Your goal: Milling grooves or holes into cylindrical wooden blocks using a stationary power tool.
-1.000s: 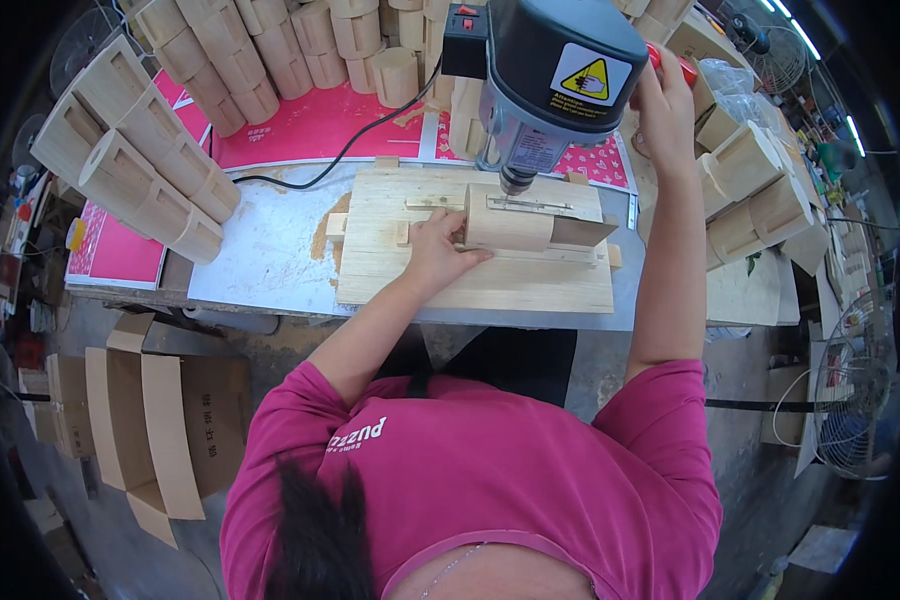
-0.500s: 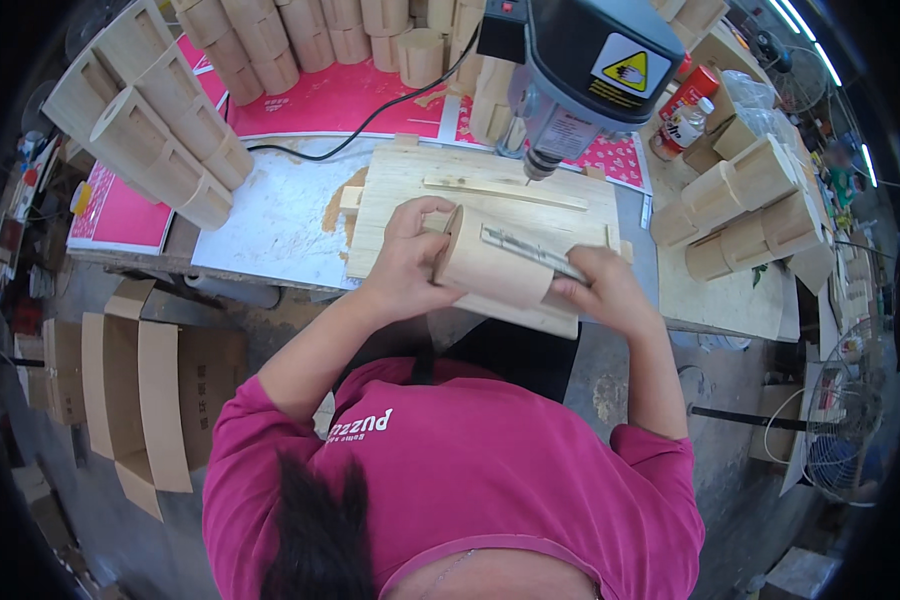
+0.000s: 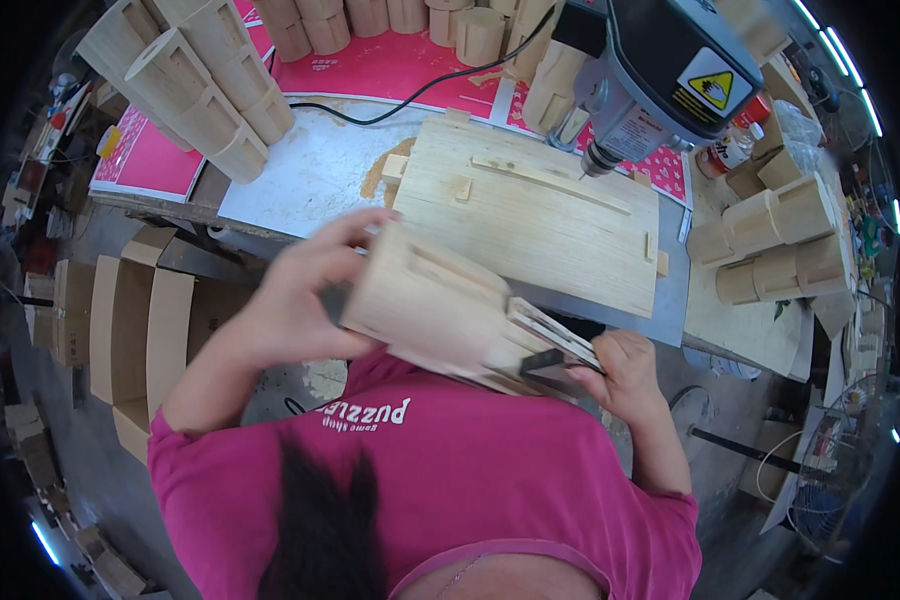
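A pale wooden cylinder [image 3: 430,300] with a long recess in its side lies tilted in front of my chest, smeared by motion. My left hand [image 3: 305,285] is wrapped round its left end. At its right end, my right hand [image 3: 625,372] pinches a slim slotted strip [image 3: 552,330] with pale edges. A short black piece [image 3: 542,361] shows beside the strip; what it belongs to is unclear. Beyond my hands is a flat wooden board [image 3: 530,225] with small blocks and a batten on it, under the chuck [image 3: 600,158] of a drill press [image 3: 660,70].
Wooden cylinders [image 3: 195,90] stand stacked at the far left, with more along the back and at the right [image 3: 780,235]. A black cable [image 3: 370,120] crosses the bench. An open cardboard box [image 3: 130,310] is on the floor at left. A bottle [image 3: 725,152] stands behind the drill.
Both hands have brought the cylinder off the board, toward my chest and leftward. The strip, earlier lying along the cylinder's side, now sticks out past its right end. The view has shifted.
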Available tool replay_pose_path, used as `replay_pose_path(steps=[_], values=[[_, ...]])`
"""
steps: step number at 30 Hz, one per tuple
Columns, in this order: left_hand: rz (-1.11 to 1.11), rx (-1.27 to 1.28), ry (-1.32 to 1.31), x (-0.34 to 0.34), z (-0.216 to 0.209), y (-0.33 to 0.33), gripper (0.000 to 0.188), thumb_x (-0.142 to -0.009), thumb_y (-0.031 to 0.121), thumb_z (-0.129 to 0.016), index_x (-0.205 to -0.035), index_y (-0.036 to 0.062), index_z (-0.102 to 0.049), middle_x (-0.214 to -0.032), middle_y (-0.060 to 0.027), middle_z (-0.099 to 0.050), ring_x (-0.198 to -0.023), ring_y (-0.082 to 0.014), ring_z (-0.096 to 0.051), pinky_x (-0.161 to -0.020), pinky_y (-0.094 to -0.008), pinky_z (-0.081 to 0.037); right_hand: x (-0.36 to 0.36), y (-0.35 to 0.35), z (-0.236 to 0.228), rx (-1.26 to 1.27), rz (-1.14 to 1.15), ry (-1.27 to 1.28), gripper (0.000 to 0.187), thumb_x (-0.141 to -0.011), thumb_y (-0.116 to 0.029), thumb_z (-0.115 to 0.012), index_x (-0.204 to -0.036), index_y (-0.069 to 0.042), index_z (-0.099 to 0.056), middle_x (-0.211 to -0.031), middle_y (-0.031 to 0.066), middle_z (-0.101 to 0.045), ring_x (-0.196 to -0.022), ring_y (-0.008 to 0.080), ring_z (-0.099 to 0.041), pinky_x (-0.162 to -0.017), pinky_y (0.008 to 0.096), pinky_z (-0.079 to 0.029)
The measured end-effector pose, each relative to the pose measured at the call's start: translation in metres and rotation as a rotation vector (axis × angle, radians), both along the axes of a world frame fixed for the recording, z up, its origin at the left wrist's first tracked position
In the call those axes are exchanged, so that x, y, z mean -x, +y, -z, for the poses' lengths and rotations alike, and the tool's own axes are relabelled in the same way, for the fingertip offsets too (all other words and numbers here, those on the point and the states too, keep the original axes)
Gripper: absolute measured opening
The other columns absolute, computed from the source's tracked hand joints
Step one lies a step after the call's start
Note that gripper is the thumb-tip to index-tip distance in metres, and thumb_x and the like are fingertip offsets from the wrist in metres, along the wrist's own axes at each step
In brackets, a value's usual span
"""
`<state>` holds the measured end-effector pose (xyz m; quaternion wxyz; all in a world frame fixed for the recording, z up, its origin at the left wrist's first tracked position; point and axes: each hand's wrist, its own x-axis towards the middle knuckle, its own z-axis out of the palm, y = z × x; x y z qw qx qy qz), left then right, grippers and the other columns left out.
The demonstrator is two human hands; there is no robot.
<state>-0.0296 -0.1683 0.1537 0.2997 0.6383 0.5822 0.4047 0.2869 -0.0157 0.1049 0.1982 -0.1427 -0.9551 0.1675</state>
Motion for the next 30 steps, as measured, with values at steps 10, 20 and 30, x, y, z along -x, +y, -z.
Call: replay_pose_path(steps=[10, 20, 30], values=[[-0.404, 0.030, -0.975, 0.054, 0.036, -0.021, 0.047, -0.076, 0.018, -0.063, -0.116, -0.0015, -0.049, -0.104, -0.0158, -0.059, -0.089, -0.0268, -0.062, -0.076, -0.0380, -0.052, -0.001, 0.010, 0.019, 0.093, -0.014, -0.071, 0.042, -0.071, -0.038, -0.067, -0.059, -0.005, -0.044, -0.054, 0.0116, -0.045, -0.050, 0.0319, -0.047, -0.046, 0.0387, -0.037], [-0.142, -0.101, -1.588, 0.067, 0.044, -0.021, 0.061, -0.089, 0.044, -0.019, -0.133, 0.0028, -0.030, -0.113, -0.0362, -0.047, -0.071, -0.0347, -0.063, -0.057, -0.0356, -0.053, 0.006, 0.015, 0.056, 0.600, 0.292, -0.203, 0.034, -0.080, -0.030, -0.063, -0.064, -0.002, -0.051, -0.052, 0.0108, -0.043, -0.047, 0.0188, -0.041, -0.047, 0.0328, -0.034], [-0.568, -0.473, -1.136, 0.112, -0.009, -0.042, 0.057, -0.084, 0.040, -0.047, -0.125, 0.0021, -0.040, -0.116, -0.0177, -0.052, -0.094, -0.0360, -0.058, -0.076, -0.0473, -0.051, -0.003, 0.030, 0.065, 0.971, 0.210, -0.117, 0.032, -0.084, -0.027, -0.061, -0.066, -0.002, -0.051, -0.059, -0.0063, -0.040, -0.056, 0.0058, -0.034, -0.047, 0.0242, -0.028]])
